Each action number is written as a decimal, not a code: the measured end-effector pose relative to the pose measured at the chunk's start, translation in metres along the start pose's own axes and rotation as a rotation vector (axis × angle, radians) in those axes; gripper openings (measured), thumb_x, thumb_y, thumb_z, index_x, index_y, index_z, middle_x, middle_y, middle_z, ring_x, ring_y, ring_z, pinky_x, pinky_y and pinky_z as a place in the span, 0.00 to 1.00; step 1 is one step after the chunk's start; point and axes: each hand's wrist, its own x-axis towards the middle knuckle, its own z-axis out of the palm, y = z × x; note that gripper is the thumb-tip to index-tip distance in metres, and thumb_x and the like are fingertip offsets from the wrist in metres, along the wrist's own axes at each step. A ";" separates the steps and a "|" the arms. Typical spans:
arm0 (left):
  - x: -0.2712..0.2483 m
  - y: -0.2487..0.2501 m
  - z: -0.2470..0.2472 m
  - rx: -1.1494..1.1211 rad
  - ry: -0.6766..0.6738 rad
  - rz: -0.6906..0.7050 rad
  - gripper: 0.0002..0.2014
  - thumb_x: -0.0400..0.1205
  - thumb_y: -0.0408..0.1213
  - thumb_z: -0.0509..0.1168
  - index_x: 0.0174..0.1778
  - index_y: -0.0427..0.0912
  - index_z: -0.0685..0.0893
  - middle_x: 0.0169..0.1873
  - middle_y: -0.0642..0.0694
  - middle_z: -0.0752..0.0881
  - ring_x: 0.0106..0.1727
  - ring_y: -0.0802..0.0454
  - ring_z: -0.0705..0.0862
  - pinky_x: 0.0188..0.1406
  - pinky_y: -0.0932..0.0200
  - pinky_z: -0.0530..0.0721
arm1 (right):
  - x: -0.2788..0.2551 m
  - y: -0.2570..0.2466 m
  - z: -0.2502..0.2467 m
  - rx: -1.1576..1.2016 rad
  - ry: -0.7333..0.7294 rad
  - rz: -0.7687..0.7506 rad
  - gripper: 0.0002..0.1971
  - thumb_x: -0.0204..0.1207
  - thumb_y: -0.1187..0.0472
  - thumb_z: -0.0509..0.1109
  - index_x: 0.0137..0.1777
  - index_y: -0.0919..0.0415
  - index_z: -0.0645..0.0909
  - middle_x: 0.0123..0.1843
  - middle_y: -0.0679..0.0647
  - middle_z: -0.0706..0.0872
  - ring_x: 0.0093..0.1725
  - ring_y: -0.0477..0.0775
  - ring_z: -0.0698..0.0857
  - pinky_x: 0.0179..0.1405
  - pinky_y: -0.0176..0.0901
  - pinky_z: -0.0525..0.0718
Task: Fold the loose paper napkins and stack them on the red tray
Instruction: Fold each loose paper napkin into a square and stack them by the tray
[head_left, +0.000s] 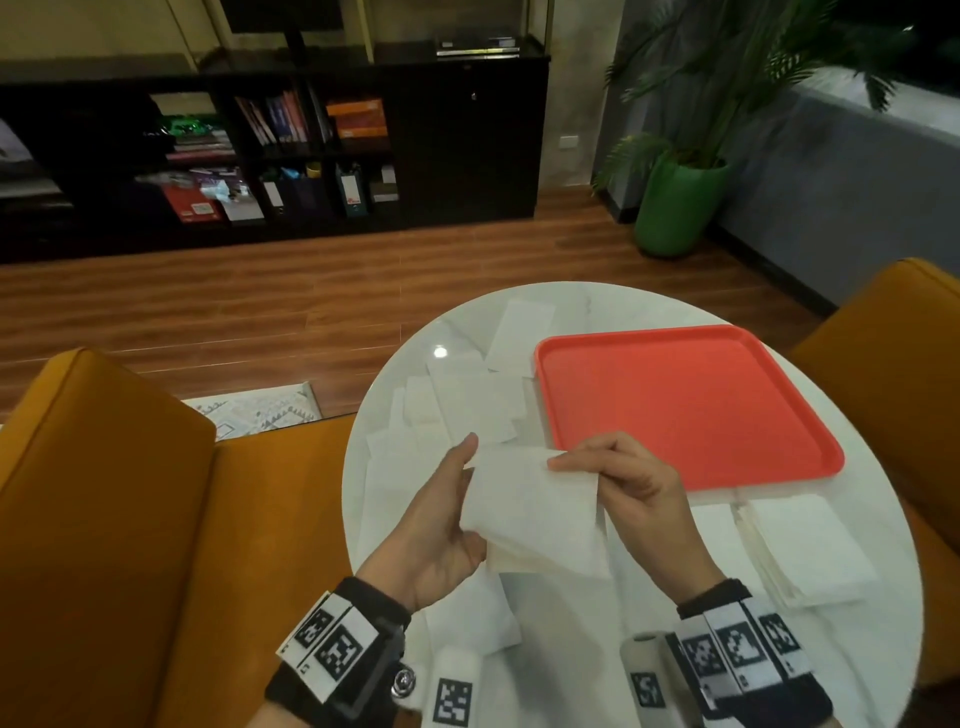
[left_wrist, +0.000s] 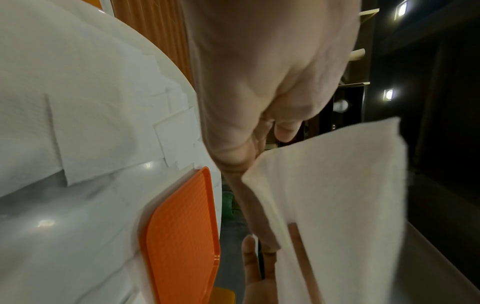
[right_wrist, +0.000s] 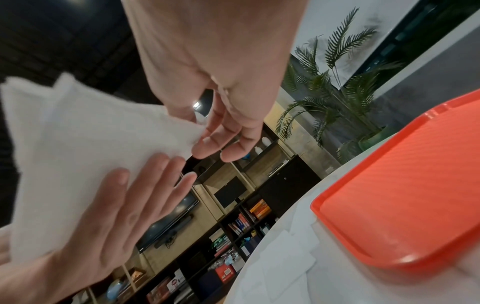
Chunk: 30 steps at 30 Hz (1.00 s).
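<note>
Both hands were raised together in front of the body, each wrist wrapped in a black band with black-and-white square markers. The left hand (head_left: 441, 525) was turned palm inward, its 4 fingers (right_wrist: 145, 185) laid straight and flat behind a paper napkin (head_left: 535, 514), with the thumb up along the near left edge. The right hand (head_left: 634, 483) faced it from the other side, knuckles up, pinching the napkin's upper right corner between thumb and index finger; its other fingers (right_wrist: 239, 148) hung loosely curled below, clear of the paper
</note>
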 end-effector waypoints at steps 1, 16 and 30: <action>0.001 0.001 -0.001 0.031 -0.008 -0.030 0.26 0.86 0.58 0.52 0.68 0.43 0.81 0.58 0.40 0.90 0.55 0.43 0.90 0.54 0.48 0.89 | 0.000 0.001 -0.001 0.000 -0.004 -0.003 0.19 0.72 0.78 0.64 0.44 0.56 0.92 0.46 0.51 0.84 0.50 0.53 0.84 0.47 0.35 0.80; 0.005 -0.010 0.000 0.286 -0.009 0.183 0.16 0.78 0.26 0.70 0.62 0.38 0.84 0.54 0.41 0.92 0.56 0.43 0.90 0.56 0.48 0.89 | 0.003 0.001 0.002 0.362 0.090 0.426 0.13 0.78 0.56 0.62 0.54 0.57 0.86 0.45 0.54 0.89 0.42 0.51 0.85 0.37 0.42 0.82; 0.004 -0.016 0.007 0.429 0.088 0.421 0.07 0.79 0.38 0.71 0.49 0.42 0.92 0.47 0.43 0.92 0.48 0.48 0.91 0.45 0.54 0.90 | 0.000 -0.003 0.014 0.330 0.050 0.495 0.20 0.64 0.57 0.80 0.56 0.60 0.83 0.47 0.59 0.90 0.44 0.56 0.89 0.41 0.48 0.85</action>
